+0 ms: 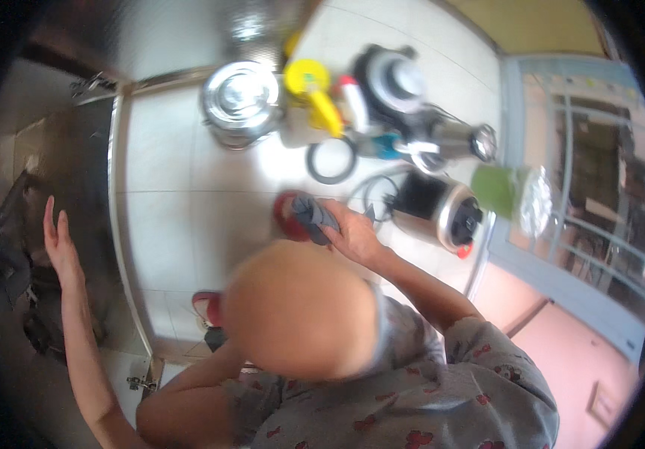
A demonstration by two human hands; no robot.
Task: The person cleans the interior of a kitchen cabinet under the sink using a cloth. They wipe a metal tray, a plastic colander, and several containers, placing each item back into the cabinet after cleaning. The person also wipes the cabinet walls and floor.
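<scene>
My right hand (356, 233) is closed around a bunched grey cloth (316, 219), held above the pale tiled floor in front of my bent knee (305, 308). Off to the far left, my left hand (63, 244) is raised with its fingers extended and apart, and nothing shows in it. It is over a dark, shiny cabinet area (98, 213); whether it touches anything there I cannot tell. Nearest the cloth are a red shoe (289, 216), partly covered by it, and a black ring (331, 160) on the tiles.
A steel pot with a lid (241, 95), a yellow-topped container (307, 78), a black-and-silver appliance (398, 81), a steel-and-black appliance (435, 205) and a foil-topped green container (496, 191) stand ahead and right. Metal hinges (142, 384) project at the cabinet frame (115, 168).
</scene>
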